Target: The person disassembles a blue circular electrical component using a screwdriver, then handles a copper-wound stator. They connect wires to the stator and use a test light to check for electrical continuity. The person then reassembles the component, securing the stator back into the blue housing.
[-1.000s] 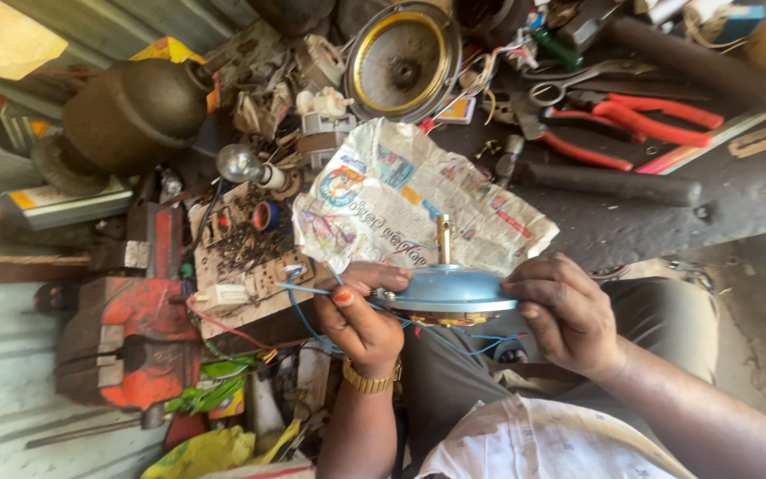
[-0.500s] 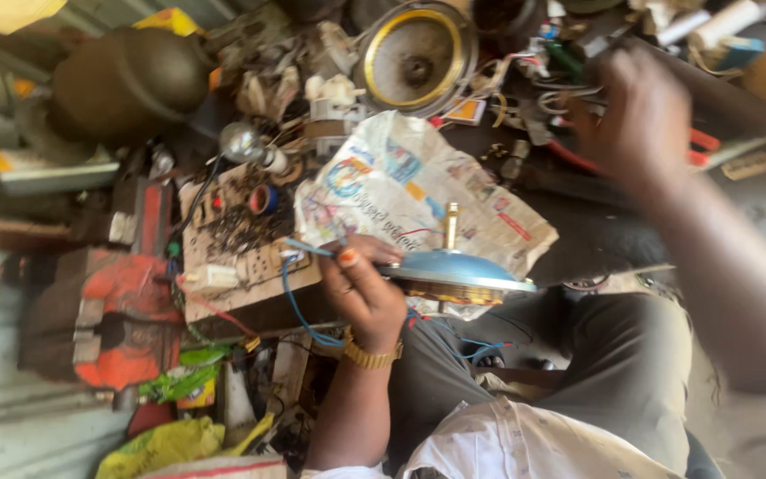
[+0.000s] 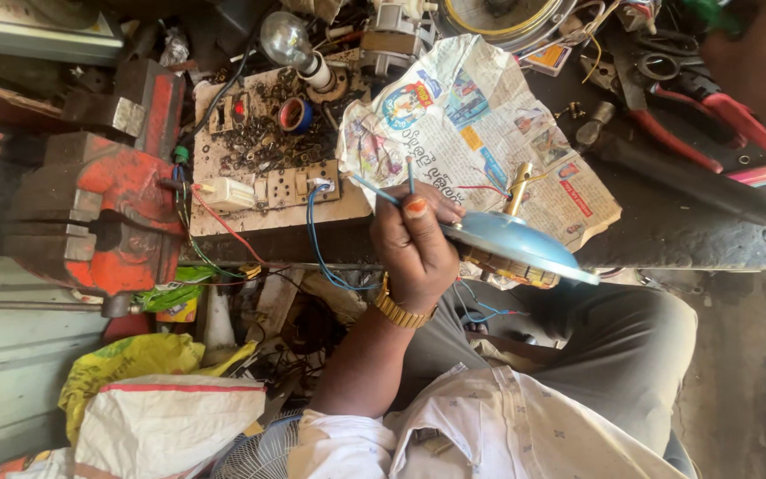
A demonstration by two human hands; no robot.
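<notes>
My left hand (image 3: 414,253), with a gold watch on its wrist, grips a blue domed metal motor cover (image 3: 511,239) by its near rim. It holds the cover tilted over my lap at the bench's edge. A brass shaft (image 3: 518,182) sticks up from the cover, and copper windings show under it. Thin blue wires (image 3: 316,239) run from beside this hand to a white switchboard (image 3: 285,186). My right hand (image 3: 760,53) is a dark blur at the upper right, over red-handled pliers (image 3: 720,111). Its fingers are hidden.
A crumpled newspaper (image 3: 454,115) lies on the bench behind the cover. A red vise (image 3: 99,213) stands at left, with a light bulb (image 3: 287,40), a tape roll (image 3: 296,113) and small screws nearby. A black tube (image 3: 684,177) lies at right. A yellow bag (image 3: 126,364) and a white sack (image 3: 170,417) sit below.
My right hand let go of the blue cover and reached up to the tools at the upper right. My left hand alone now holds the cover, tilted more. The view has moved closer.
</notes>
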